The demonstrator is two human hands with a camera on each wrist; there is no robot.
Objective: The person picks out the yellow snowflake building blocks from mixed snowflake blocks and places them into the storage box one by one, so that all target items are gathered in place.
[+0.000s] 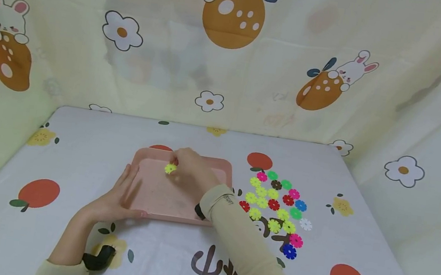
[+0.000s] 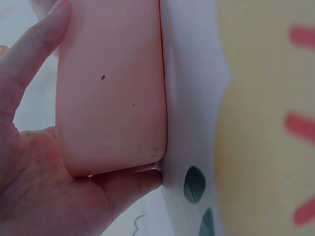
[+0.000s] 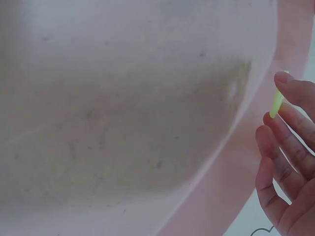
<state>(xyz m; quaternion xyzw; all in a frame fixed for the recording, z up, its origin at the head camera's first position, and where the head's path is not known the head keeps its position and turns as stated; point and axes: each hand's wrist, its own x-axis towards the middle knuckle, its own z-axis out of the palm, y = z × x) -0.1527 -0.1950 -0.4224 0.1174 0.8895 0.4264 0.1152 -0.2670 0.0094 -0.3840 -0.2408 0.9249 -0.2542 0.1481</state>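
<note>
Above the pink tray [image 1: 164,197], the right hand [image 1: 193,171] pinches a yellow flower disc [image 1: 170,169], probably light, stiff, best held by its rim; the left hand [image 1: 114,198] holds the tray's corner.

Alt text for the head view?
A person's right hand pinches a yellow-green flower-shaped disc over a shallow pink rectangular tray; the left hand rests against its near left corner. To the right, multicoloured flower-shaped discs lie on a white fruit-print tablecloth.
</note>
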